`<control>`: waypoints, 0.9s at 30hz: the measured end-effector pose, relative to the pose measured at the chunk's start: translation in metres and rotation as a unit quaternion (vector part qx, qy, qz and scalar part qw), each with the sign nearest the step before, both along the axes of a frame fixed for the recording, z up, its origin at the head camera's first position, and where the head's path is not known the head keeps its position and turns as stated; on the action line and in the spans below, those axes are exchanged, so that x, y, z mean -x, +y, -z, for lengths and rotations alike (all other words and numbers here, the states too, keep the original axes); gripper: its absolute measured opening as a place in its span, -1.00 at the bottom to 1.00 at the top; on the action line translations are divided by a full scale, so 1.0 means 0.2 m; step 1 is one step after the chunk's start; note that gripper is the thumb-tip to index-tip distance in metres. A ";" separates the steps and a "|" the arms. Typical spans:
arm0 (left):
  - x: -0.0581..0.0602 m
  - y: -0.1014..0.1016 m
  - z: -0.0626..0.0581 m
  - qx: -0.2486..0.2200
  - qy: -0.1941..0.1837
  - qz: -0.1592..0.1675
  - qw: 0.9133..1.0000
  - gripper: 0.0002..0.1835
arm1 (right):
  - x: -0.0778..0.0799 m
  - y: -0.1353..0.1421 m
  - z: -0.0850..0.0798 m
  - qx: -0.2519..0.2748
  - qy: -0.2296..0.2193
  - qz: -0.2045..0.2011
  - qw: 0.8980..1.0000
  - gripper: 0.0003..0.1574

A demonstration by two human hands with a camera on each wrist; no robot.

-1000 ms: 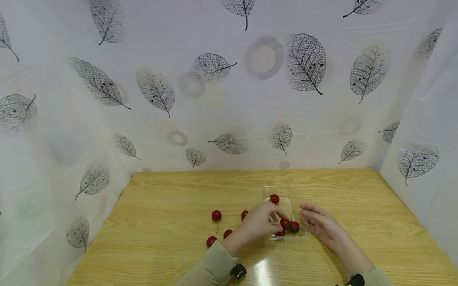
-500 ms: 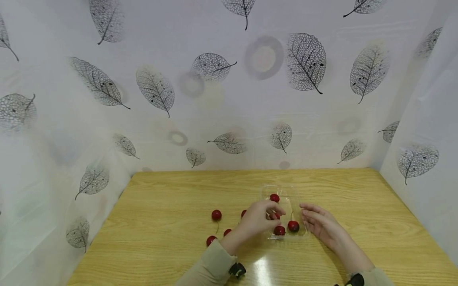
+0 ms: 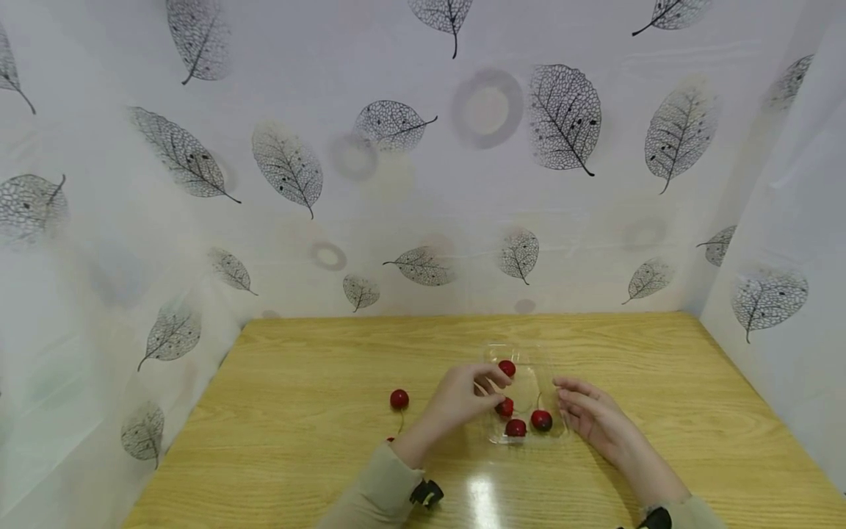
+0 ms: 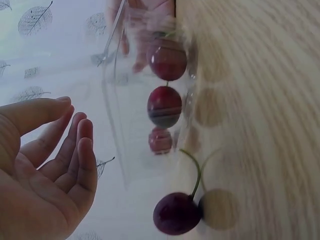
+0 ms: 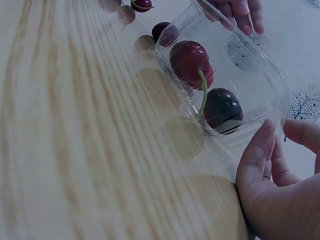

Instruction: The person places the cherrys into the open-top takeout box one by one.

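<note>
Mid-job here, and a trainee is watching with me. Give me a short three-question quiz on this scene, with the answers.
1. Count: how many cherries show inside the clear container in the head view?
2. True or false: the left hand is gripping a cherry.
3. Multiple choice: in the head view, where is the right hand? A) At the container's left side; B) at its right side; C) above its far end.

Key: 1. Four. 2. False; its fingers hold nothing. 3. B.
</note>
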State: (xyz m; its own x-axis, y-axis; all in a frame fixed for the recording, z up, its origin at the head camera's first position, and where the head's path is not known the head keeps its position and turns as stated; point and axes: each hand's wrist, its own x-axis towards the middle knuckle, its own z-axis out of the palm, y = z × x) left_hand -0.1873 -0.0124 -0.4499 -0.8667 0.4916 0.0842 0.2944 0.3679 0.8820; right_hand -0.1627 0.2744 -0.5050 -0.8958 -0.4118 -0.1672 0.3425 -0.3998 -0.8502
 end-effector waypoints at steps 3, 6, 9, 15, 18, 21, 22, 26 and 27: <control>0.01 -0.03 -0.02 0.010 0.006 -0.010 1.000 -0.80 | 0.00 0.00 0.00 -0.002 -0.001 0.003 1.000 -0.57; 0.02 -0.07 -0.05 0.023 0.019 -0.016 0.999 -0.80 | 0.00 0.00 0.00 -0.005 -0.002 0.006 1.000 -0.57; 0.03 -0.10 -0.07 0.028 0.026 -0.017 0.999 -0.81 | 0.00 0.00 0.00 -0.008 -0.002 0.007 1.000 -0.57; 0.04 -0.17 -0.08 0.022 0.023 -0.025 0.999 -0.81 | 0.00 0.00 0.00 -0.006 -0.005 0.006 1.000 -0.56; 0.04 -0.20 -0.08 0.019 0.019 -0.032 0.999 -0.80 | 0.01 0.00 0.00 -0.003 -0.004 0.003 1.000 -0.56; 0.05 -0.22 -0.09 0.021 0.022 -0.036 0.999 -0.79 | 0.01 0.00 0.01 -0.004 -0.004 0.002 1.000 -0.56; 0.05 -0.23 -0.09 0.022 0.025 -0.038 0.999 -0.79 | 0.01 0.00 0.01 -0.005 -0.004 0.003 1.000 -0.56; 0.06 -0.26 -0.11 0.023 0.029 -0.049 0.998 -0.78 | 0.01 0.01 0.01 -0.011 -0.003 0.006 1.000 -0.56; 0.06 -0.27 -0.11 0.024 0.029 -0.054 0.998 -0.78 | 0.01 0.01 0.01 -0.012 -0.002 0.006 1.000 -0.56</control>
State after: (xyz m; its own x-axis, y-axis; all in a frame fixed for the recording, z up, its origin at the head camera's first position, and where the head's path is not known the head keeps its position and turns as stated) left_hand -0.1990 -0.0659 -0.4275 -0.9088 0.4012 0.1149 0.3018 0.4414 0.8450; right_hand -0.1640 0.2754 -0.5070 -0.9001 -0.3964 -0.1809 0.3413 -0.3834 -0.8582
